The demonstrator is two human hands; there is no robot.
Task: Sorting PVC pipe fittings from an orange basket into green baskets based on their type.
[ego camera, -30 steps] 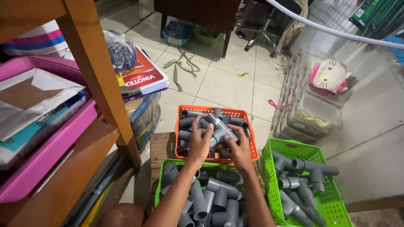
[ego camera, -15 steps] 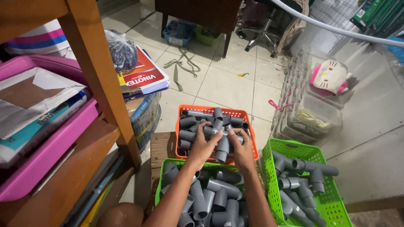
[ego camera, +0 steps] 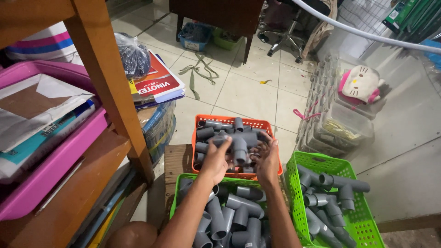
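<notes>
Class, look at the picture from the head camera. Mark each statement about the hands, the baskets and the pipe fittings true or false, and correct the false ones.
1. Both hands hold a grey pipe fitting over the orange basket. True.
2. The orange basket is empty. False: it holds grey fittings.
3. A green basket of fittings stands beside the right hand. True.
4. The left hand rests on the pink tray. False: it is at the fitting.

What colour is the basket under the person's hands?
Orange basket, clearest in the head view; both hands handle grey pipe fittings over it.
</notes>
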